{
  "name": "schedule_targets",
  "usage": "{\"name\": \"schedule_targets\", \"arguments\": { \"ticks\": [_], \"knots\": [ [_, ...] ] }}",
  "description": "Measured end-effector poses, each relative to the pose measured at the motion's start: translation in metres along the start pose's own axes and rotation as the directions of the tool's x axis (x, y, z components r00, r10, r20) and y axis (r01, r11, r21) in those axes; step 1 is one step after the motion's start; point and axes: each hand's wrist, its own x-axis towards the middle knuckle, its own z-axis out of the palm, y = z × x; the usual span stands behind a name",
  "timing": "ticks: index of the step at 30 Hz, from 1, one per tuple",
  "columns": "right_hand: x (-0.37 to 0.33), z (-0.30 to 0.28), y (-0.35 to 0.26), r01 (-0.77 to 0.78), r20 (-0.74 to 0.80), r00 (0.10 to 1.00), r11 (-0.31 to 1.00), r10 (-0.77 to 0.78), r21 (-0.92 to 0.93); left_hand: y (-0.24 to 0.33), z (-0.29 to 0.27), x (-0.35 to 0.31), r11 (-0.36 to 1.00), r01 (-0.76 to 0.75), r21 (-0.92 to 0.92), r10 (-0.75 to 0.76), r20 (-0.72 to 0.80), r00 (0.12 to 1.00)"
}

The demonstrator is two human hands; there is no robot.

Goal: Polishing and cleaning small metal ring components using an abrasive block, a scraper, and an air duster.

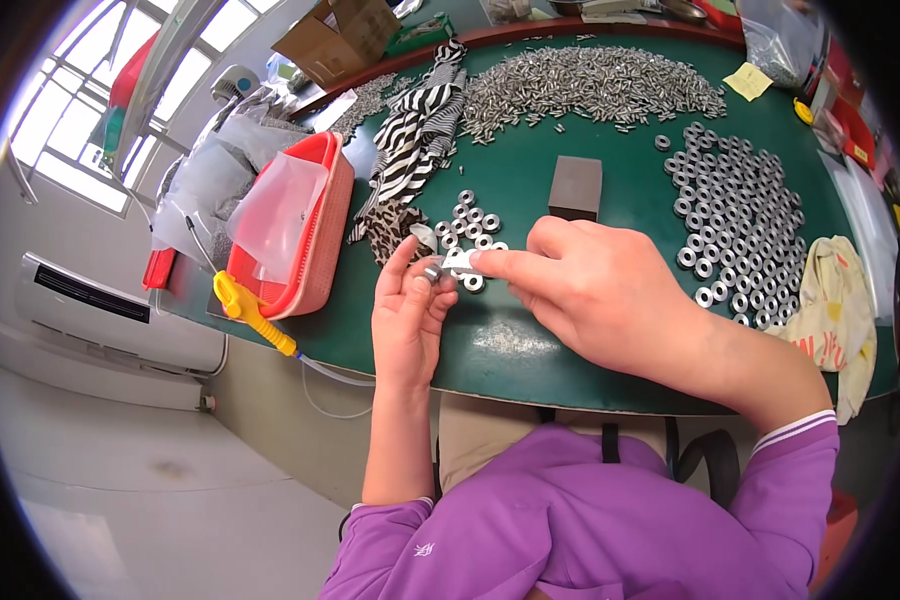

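Note:
Pinched between the fingertips of my left hand (408,325) is a small metal ring (432,272), held up above the near side of the green table. My right hand (600,290) grips a short, flat, pale piece (460,263) that reaches to the ring; its exact kind is too small to make out. Just behind both hands lies a small group of loose metal rings (473,222). Beyond my right hand stands a dark grey rectangular block (576,188). Both hands are closed, and the right fingers partly hide what they hold.
Many rings (735,220) cover the right side of the green table (510,345). Small metal pins (590,85) are heaped at the back. A red basket (315,240), a yellow air gun (250,308) and zebra-striped cloth (415,130) lie left; a pale glove (835,310) hangs over the right edge.

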Motion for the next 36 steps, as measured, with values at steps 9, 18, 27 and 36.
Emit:
{"name": "schedule_targets", "arguments": {
  "ticks": [9,18,27,36],
  "knots": [
    [-0.001,0.007,0.001,-0.038,0.057,0.998,0.987,0.03,0.153,0.008,-0.007,-0.008,0.975,-0.174,0.136,0.167,0.067,0.984],
    [-0.003,0.008,-0.001,-0.04,0.074,0.997,0.984,0.028,0.173,0.004,-0.014,-0.007,0.962,-0.25,0.112,0.236,0.119,0.964],
    [-0.004,0.008,-0.005,-0.057,0.081,0.996,0.979,0.042,0.196,0.005,-0.014,-0.007,0.977,-0.199,0.072,0.189,0.133,0.973],
    [-0.009,0.005,-0.016,-0.013,0.082,0.997,0.999,0.01,0.034,0.001,-0.017,-0.005,0.963,-0.263,0.063,0.251,0.157,0.955]
  ]
}}
